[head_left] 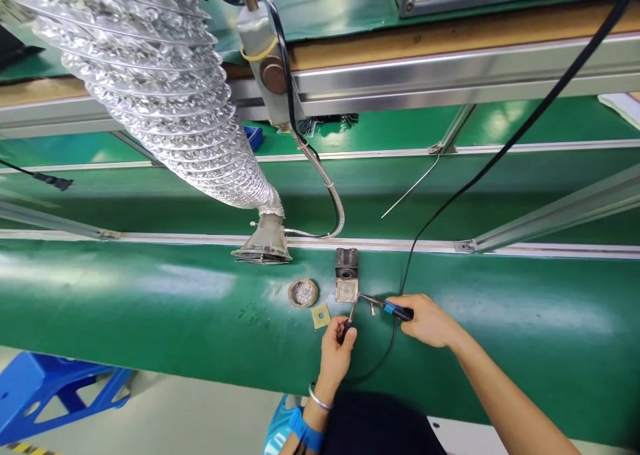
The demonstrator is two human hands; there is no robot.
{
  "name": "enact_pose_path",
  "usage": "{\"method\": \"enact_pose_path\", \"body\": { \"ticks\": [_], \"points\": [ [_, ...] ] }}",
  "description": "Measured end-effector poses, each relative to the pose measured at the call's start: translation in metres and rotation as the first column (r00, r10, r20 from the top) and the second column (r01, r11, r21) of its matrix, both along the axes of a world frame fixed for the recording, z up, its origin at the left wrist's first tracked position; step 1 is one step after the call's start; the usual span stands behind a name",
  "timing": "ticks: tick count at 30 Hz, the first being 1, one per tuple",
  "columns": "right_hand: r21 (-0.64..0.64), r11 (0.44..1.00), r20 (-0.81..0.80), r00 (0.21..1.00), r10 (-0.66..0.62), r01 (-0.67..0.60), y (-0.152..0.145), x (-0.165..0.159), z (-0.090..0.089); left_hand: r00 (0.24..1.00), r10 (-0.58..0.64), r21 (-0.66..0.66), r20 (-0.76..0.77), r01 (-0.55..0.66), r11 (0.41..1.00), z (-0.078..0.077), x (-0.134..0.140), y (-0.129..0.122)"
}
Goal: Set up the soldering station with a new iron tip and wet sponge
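Note:
My right hand (pixel 426 318) is closed around the blue and black handle of a soldering iron (pixel 399 310), its metal end pointing left. My left hand (pixel 336 351) grips a tool with a black handle and a thin metal shaft (pixel 353 310), perhaps a screwdriver. Both metal ends come together at the right front corner of a small soldering iron stand (pixel 347 290); whether they touch I cannot tell. A small metal piece (pixel 373 309) lies just below the iron. Left of the stand are a round bowl (pixel 303 293) of silvery bits and a yellow sponge (pixel 321 315) with a hole.
A silver foil duct (pixel 175 108) ends in a fume hood (pixel 265 241) behind the bowl. The iron's black cable (pixel 450 201) runs up to the right and loops near my hands. Metal frame bars (pixel 545 215) cross the green bench (pixel 150 308). A blue stool (pixel 55 388) stands at lower left.

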State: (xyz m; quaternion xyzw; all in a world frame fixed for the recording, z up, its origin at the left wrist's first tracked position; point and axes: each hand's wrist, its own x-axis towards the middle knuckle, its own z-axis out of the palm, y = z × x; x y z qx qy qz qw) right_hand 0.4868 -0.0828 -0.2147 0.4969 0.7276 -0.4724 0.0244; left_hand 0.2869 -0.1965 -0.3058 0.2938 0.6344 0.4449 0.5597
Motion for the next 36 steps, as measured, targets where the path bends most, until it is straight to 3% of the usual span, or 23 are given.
{"method": "enact_pose_path", "body": {
  "ticks": [2, 5, 7, 12, 16, 20, 23, 27, 36],
  "points": [
    [0.011, 1.0, 0.018, 1.0, 0.017, -0.017, 0.001, 0.001, 0.002, 0.999, 0.004, -0.034, 0.039, -0.003, 0.999, 0.0, 0.0, 0.0],
    [-0.002, 0.999, 0.018, 0.999, 0.039, -0.039, -0.002, 0.0, 0.001, 0.95, -0.057, -0.13, 0.307, 0.101, 0.986, 0.0, 0.0, 0.001],
    [-0.021, 0.999, 0.025, 0.999, 0.032, -0.032, -0.006, -0.002, 0.0, 0.924, -0.061, -0.144, 0.377, 0.124, 0.982, -0.002, 0.001, 0.001],
    [-0.02, 1.0, 0.092, 0.996, 0.016, -0.014, -0.016, -0.003, -0.004, 0.996, 0.03, -0.09, 0.089, -0.022, 0.996, -0.007, 0.007, -0.004],
    [0.007, 0.999, 0.059, 0.997, 0.039, -0.04, -0.001, -0.001, -0.011, 0.987, 0.035, -0.105, 0.155, -0.019, 0.994, -0.011, 0.004, -0.005],
    [0.191, 0.982, 0.182, 0.982, -0.044, 0.008, 0.042, -0.017, -0.027, 0.973, 0.089, -0.126, 0.213, -0.063, 0.99, -0.014, -0.002, -0.003],
    [0.313, 0.942, 0.334, 0.942, 0.009, -0.12, 0.079, -0.039, -0.038, 0.972, 0.098, -0.154, 0.212, -0.066, 0.986, -0.015, -0.005, -0.003],
    [0.342, 0.912, 0.39, 0.917, 0.081, -0.226, 0.11, -0.063, -0.045, 0.977, 0.107, -0.181, 0.184, -0.073, 0.981, -0.014, -0.008, -0.003],
    [0.359, 0.889, 0.41, 0.904, 0.122, -0.283, 0.113, -0.076, -0.052, 0.975, 0.124, -0.192, 0.184, -0.088, 0.977, -0.022, -0.008, -0.005]
  ]
}}
